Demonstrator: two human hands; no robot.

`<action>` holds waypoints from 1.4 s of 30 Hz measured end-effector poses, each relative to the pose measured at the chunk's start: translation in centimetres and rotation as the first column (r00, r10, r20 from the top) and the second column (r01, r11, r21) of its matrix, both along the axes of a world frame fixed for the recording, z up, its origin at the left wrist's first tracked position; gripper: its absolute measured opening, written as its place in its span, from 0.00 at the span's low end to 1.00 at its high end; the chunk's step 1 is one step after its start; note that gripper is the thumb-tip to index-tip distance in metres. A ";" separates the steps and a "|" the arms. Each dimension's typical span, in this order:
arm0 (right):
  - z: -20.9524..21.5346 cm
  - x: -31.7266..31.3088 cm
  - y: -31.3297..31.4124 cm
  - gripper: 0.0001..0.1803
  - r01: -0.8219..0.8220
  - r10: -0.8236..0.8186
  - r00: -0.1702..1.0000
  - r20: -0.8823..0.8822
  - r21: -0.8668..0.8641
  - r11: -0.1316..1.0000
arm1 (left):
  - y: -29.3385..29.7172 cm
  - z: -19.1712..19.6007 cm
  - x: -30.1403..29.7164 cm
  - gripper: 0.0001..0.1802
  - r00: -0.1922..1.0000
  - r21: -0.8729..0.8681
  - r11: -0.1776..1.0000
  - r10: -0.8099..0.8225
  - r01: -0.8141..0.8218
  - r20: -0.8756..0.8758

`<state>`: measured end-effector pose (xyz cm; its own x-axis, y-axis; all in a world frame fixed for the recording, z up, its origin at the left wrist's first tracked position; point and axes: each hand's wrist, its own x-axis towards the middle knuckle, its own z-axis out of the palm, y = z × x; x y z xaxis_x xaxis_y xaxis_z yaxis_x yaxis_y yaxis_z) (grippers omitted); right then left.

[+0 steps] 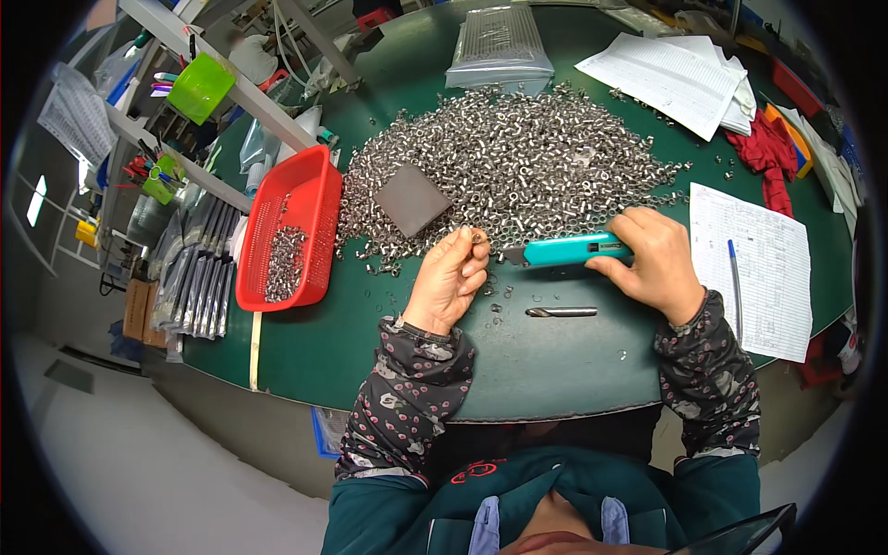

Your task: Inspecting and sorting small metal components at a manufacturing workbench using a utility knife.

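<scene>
Right now, your hands: both are raised just above the green table [555, 361], in front of the heap.
Left hand [449, 282]: your fingers are curled in, and thumb and forefinger pinch one small metal ring [478, 237] at their tips.
Right hand [657, 259]: you grip a teal utility knife [566, 250] firmly; its tip points left toward the ring, close to it, though contact cannot be made out.
Heap of metal rings [518, 166]: it spreads widely across the table just beyond your hands, with loose strays around its edge.
Dark square block [412, 199]: it lies on the left part of the heap.
Red basket [294, 227]: it sits left of the heap and holds a small batch of rings.
Drill bit [561, 312]: it lies flat on the table, just below the knife, between your forearms.
Paper form [749, 268]: it rests right of your right hand, with a blue pen [734, 287] on it.
Clear bag [499, 46]: it lies beyond the heap.
</scene>
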<state>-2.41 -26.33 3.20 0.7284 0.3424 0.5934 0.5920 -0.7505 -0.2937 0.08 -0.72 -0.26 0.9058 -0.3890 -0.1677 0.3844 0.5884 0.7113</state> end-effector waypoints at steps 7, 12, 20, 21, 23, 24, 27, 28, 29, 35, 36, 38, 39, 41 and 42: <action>0.3 -0.1 -0.4 0.17 -0.055 0.028 0.986 -0.163 -0.164 0.985 | 0.3 -0.2 -0.1 0.11 1.000 -0.036 0.999 -0.007 0.007 0.000; 0.1 0.1 -0.5 0.18 -0.011 0.004 0.991 -0.137 -0.047 0.999 | 0.2 -0.4 0.1 0.10 0.998 0.035 0.999 0.009 -0.011 0.065; -0.3 0.2 -0.2 0.18 -0.001 0.000 0.994 -0.108 -0.012 1.000 | -0.1 0.2 -0.1 0.11 0.997 0.030 0.999 0.009 -0.011 0.083; -0.4 0.2 -0.2 0.18 -0.001 0.000 0.994 -0.109 -0.011 1.000 | -0.1 0.2 -0.1 0.11 0.997 0.044 0.999 0.012 -0.015 0.078; -0.6 0.3 -0.2 0.18 0.003 -0.003 0.995 -0.101 0.006 1.000 | 0.0 0.1 -0.1 0.11 0.997 0.057 0.998 0.013 -0.017 0.074; -0.6 0.3 -0.2 0.18 0.004 -0.003 0.995 -0.101 0.006 1.000 | 0.1 -0.1 -0.1 0.10 0.997 0.058 0.998 0.004 -0.009 0.080; -0.7 0.3 -0.2 0.18 0.014 -0.012 0.991 -0.130 0.015 1.000 | 0.1 -0.4 0.1 0.09 0.996 0.045 0.999 -0.010 0.006 0.083; -0.7 0.3 -0.2 0.18 0.011 -0.009 0.992 -0.127 0.011 1.000 | 0.2 -0.4 0.1 0.08 0.997 0.031 0.999 -0.012 0.009 0.080; -0.7 0.3 -0.1 0.18 0.008 -0.007 0.992 -0.124 0.006 1.000 | 0.2 -0.4 0.1 0.08 0.997 0.031 0.999 -0.011 0.009 0.079; -0.6 0.3 -0.2 0.17 0.057 -0.053 0.990 -0.127 0.025 0.998 | -0.8 0.5 -0.3 0.06 0.953 0.349 0.910 0.130 -0.224 0.273; -0.5 0.3 -0.2 0.17 0.058 -0.055 0.990 -0.128 0.024 0.998 | -0.9 0.6 -0.4 0.06 0.954 0.349 0.910 0.128 -0.222 0.272; -0.6 0.3 -0.3 0.18 0.110 -0.103 0.975 -0.195 0.025 0.994 | -1.1 0.9 -0.5 0.07 0.911 0.512 0.796 0.116 -0.324 0.396; -0.5 0.3 -0.2 0.18 0.113 -0.106 0.975 -0.195 0.025 0.993 | -1.2 0.9 -0.6 0.07 0.911 0.512 0.797 0.114 -0.322 0.396; -0.3 0.3 0.0 0.19 0.101 -0.085 0.961 -0.264 0.051 0.994 | -1.4 0.9 -0.7 0.08 0.895 0.516 0.784 0.110 -0.345 0.432; -0.4 0.3 0.1 0.19 0.102 -0.085 0.960 -0.265 0.051 0.993 | -1.4 1.0 -0.8 0.08 0.896 0.517 0.784 0.109 -0.344 0.431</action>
